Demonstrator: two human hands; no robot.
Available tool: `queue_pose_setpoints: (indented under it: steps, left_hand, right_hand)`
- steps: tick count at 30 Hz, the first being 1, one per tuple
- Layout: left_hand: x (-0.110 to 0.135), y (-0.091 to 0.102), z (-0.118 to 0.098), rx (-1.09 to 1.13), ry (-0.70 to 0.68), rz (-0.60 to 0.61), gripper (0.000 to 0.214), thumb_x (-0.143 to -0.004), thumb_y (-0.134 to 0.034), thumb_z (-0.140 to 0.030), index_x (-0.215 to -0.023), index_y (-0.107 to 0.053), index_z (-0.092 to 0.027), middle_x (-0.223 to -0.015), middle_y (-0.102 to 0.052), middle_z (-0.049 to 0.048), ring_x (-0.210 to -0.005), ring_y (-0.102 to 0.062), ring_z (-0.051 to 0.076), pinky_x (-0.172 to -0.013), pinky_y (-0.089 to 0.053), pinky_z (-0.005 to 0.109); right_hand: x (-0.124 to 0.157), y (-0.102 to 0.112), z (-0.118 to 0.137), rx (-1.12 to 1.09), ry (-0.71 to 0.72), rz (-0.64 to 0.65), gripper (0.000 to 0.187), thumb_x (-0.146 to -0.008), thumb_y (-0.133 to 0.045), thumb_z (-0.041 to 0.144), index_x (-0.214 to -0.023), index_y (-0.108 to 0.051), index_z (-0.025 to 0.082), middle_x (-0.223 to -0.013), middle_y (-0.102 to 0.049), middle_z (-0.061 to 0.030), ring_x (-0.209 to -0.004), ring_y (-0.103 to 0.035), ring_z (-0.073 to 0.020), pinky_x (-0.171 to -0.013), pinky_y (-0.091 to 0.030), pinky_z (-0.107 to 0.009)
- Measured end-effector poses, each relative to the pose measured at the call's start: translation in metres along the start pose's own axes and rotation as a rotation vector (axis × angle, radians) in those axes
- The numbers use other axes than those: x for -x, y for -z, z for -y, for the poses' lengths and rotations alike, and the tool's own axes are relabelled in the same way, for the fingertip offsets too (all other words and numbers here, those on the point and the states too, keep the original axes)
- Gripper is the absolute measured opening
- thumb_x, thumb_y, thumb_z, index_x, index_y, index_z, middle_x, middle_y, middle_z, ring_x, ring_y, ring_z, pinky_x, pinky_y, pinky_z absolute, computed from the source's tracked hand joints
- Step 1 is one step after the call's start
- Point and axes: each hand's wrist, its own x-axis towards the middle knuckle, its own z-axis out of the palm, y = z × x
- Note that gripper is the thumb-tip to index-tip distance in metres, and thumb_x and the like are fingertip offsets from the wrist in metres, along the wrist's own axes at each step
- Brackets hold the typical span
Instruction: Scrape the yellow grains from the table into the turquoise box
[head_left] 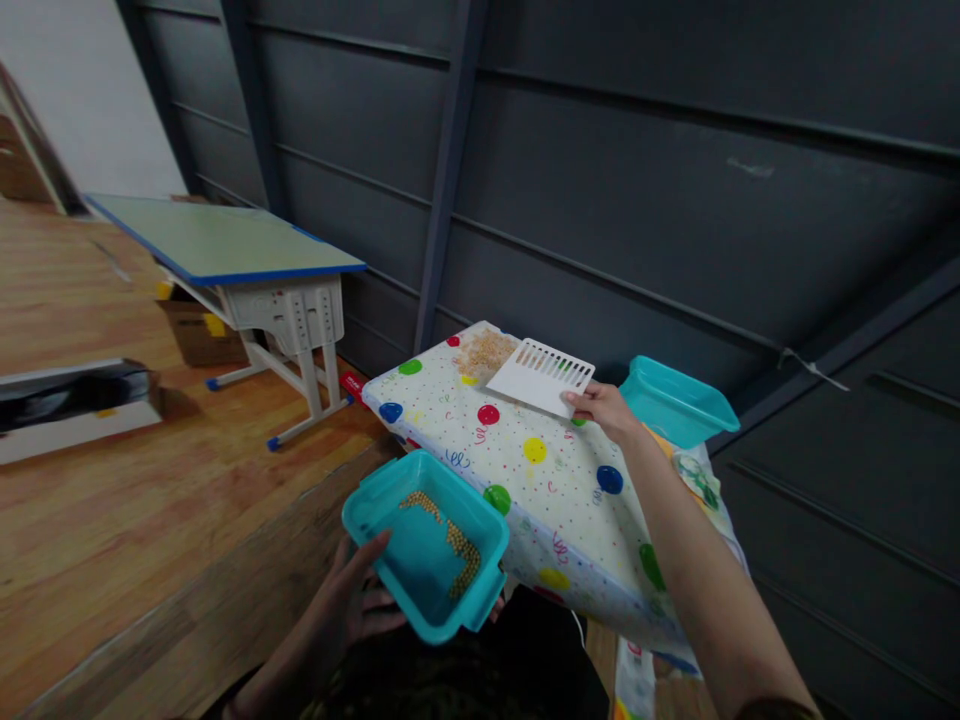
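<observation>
My left hand [367, 590] grips the near left side of a turquoise plastic tub [420, 560], thumb over the rim and fingers beneath. The tub is held tilted at the table's near edge, with small yellowish beans [461, 555] gathered in lines along its bottom. My right hand [600, 405] pinches the right corner of a flat white plastic scraper [540, 380] with a row of slots along its far side. The scraper is over the table, its left edge beside a pile of pale tan flakes or grains [486, 352]; whether it touches the tabletop I cannot tell.
A spotted cloth [555, 500] covers the table. Another turquoise tub [675, 400] stands at its right end beside a crumpled printed bag [697, 475]. A dark panelled wall [637, 200] rises behind. To the left are a green-topped desk [240, 240] and boxes [199, 330] on the floor.
</observation>
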Motion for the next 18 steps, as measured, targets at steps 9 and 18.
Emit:
queue_pose_setpoints:
  steps: [9,18]
  left_hand:
    - [-0.006,0.002,0.006,0.015,0.031,-0.081,0.107,-0.111,-0.096,-0.059,-0.199,-0.039,-0.039,-0.178,-0.08,0.0269,-0.113,-0.102,0.047,-0.098,-0.086,0.066]
    - [-0.028,0.029,0.014,0.032,0.049,-0.176,0.126,-0.098,-0.114,-0.05,-0.201,-0.046,-0.025,-0.153,-0.094,0.027,-0.135,-0.097,0.056,-0.111,-0.085,0.067]
  right_hand:
    - [-0.036,-0.008,-0.003,0.119,-0.055,0.217,0.041,-0.073,-0.124,0.044,-0.087,-0.093,0.02,-0.088,-0.091,-0.0081,-0.079,-0.079,-0.019,-0.07,-0.067,-0.027]
    - [-0.087,-0.018,-0.002,0.107,-0.059,0.243,0.044,-0.075,-0.122,0.043,-0.088,-0.087,0.018,-0.074,-0.076,0.0017,-0.065,-0.054,-0.0112,-0.061,-0.045,-0.024]
